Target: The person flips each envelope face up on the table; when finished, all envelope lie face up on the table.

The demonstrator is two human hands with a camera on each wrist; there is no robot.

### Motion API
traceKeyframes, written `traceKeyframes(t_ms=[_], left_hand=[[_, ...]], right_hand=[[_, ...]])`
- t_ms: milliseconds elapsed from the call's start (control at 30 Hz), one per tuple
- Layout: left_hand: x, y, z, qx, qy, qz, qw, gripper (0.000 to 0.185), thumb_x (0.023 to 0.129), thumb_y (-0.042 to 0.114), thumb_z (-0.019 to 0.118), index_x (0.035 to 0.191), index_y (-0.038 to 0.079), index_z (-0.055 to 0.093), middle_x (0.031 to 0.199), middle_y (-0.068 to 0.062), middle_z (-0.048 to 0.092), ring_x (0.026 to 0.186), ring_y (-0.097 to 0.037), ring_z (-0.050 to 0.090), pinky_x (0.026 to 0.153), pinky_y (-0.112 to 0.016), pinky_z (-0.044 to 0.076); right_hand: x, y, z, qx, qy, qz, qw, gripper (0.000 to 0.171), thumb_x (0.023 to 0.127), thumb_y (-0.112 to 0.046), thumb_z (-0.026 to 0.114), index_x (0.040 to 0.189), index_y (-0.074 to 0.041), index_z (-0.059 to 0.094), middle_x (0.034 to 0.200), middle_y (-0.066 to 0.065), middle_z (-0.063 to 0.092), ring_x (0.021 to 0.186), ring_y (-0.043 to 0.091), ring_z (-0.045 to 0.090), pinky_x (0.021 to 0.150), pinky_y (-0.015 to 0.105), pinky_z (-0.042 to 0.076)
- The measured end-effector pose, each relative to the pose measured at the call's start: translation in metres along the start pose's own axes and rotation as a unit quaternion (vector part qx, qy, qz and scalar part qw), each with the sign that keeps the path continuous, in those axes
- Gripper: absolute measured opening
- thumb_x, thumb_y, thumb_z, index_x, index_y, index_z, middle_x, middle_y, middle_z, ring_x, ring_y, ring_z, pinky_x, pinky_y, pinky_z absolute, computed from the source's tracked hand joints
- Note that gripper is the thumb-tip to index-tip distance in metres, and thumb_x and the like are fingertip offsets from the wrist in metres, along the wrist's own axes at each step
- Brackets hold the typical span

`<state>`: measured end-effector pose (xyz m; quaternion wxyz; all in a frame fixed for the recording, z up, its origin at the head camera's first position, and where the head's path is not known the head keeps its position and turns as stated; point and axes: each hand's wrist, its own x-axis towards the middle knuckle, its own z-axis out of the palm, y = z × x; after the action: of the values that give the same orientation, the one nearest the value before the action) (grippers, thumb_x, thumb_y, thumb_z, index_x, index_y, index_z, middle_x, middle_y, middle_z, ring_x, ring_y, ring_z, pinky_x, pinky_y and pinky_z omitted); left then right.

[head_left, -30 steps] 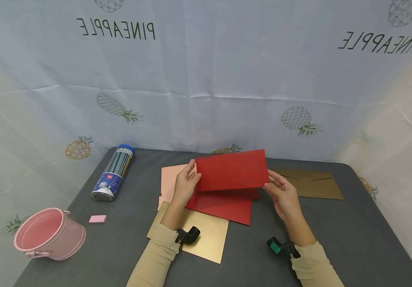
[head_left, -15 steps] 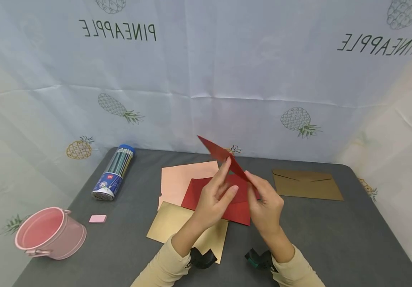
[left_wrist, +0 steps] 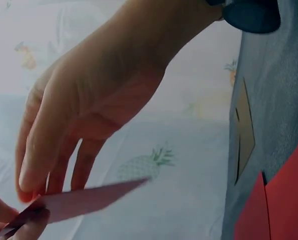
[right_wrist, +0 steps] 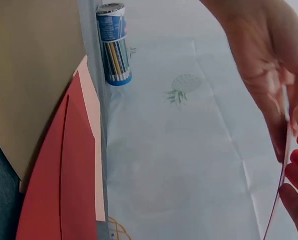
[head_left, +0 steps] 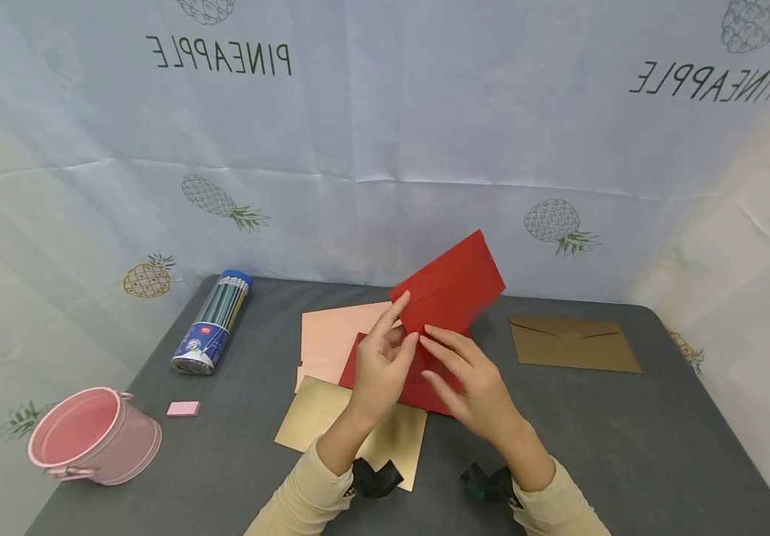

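A red envelope [head_left: 455, 286] is held tilted in the air above the middle of the table. My left hand [head_left: 381, 365] pinches its lower left corner between thumb and fingers. The right hand [head_left: 468, 383] has its fingertips against the envelope's lower edge, fingers extended and thumb apart. In the left wrist view the envelope [left_wrist: 88, 200] shows nearly edge-on, below the right hand [left_wrist: 93, 95]. Under the hands lie another red envelope [head_left: 428, 400], a pink one [head_left: 331, 335] and a gold one [head_left: 321, 409], overlapping; the hands hide parts of them.
A brown-gold envelope [head_left: 576, 346] lies at the right on the dark grey table [head_left: 626, 439]. To the left are a tube of pencils [head_left: 213, 324], a pink eraser [head_left: 182, 409] and a pink bucket [head_left: 100, 439]. A pineapple-print curtain [head_left: 385, 149] hangs behind.
The hands have come together from the red envelope's two ends to one corner. The envelope has swung round, and its flap side now faces me. The right hand's grip has loosened.
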<state>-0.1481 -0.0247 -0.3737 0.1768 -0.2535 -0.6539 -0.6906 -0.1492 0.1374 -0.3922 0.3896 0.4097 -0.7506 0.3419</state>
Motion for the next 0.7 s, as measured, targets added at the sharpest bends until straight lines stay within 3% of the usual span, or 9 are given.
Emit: traceKeyframes(t_ms=[100,167,267,400,567,700], left_hand=[[0.004,-0.006,-0.006,-0.041,-0.002,-0.032,0.9986,0.052,0.092,-0.007,0.052,0.142,0.001,0.04,0.108,-0.025,0.062,0.086,-0.017,0.062,0.058,-0.015,0.043],[0.008,-0.009,-0.012,-0.058,-0.01,-0.047,0.9972,0.052,0.091,-0.009,0.05,0.141,0.0,0.039,0.131,-0.023,0.053,0.09,-0.016,0.061,0.061,-0.016,0.044],[0.013,-0.015,-0.02,-0.071,-0.03,-0.074,0.9943,0.051,0.09,-0.01,0.048,0.14,0.0,0.041,0.137,-0.021,0.048,0.091,-0.016,0.06,0.064,-0.018,0.045],[0.018,-0.023,-0.031,-0.075,-0.055,-0.122,0.9882,0.05,0.09,-0.009,0.049,0.139,0.002,0.043,0.139,-0.018,0.046,0.1,-0.016,0.059,0.071,-0.019,0.048],[0.021,-0.033,-0.042,-0.102,-0.066,-0.193,0.9737,0.051,0.091,-0.008,0.05,0.139,0.006,0.044,0.141,-0.014,0.046,0.1,-0.012,0.059,0.075,-0.018,0.051],[0.021,-0.042,-0.048,-0.139,-0.074,-0.214,0.9642,0.051,0.09,-0.009,0.05,0.139,0.002,0.042,0.136,-0.021,0.047,0.092,-0.009,0.061,0.072,-0.018,0.052]], right_hand=[[-0.002,0.008,-0.007,0.02,-0.003,0.04,0.999,0.046,0.096,-0.033,0.055,0.123,0.005,0.059,0.126,0.018,0.058,0.113,0.027,0.057,0.102,0.015,0.038],[-0.004,0.016,-0.014,0.028,0.011,0.072,0.997,0.047,0.095,-0.031,0.058,0.125,0.005,0.057,0.127,0.019,0.058,0.116,0.026,0.056,0.102,0.014,0.038],[-0.009,0.032,-0.026,0.032,0.048,0.116,0.992,0.045,0.086,-0.011,0.068,0.125,0.007,0.057,0.126,0.021,0.058,0.118,0.022,0.054,0.102,0.015,0.038],[-0.017,0.053,-0.043,0.011,0.093,0.181,0.979,0.06,0.069,0.013,0.072,0.127,0.007,0.055,0.127,0.023,0.056,0.118,0.014,0.051,0.098,0.015,0.038],[-0.028,0.07,-0.059,0.015,0.073,0.308,0.948,0.061,0.08,0.006,0.067,0.137,0.002,0.046,0.136,0.019,0.048,0.119,0.0,0.043,0.096,0.011,0.036],[-0.036,0.078,-0.063,0.121,0.029,0.379,0.917,0.059,0.089,0.001,0.061,0.143,-0.001,0.037,0.139,0.02,0.042,0.116,-0.001,0.046,0.088,0.008,0.044]])
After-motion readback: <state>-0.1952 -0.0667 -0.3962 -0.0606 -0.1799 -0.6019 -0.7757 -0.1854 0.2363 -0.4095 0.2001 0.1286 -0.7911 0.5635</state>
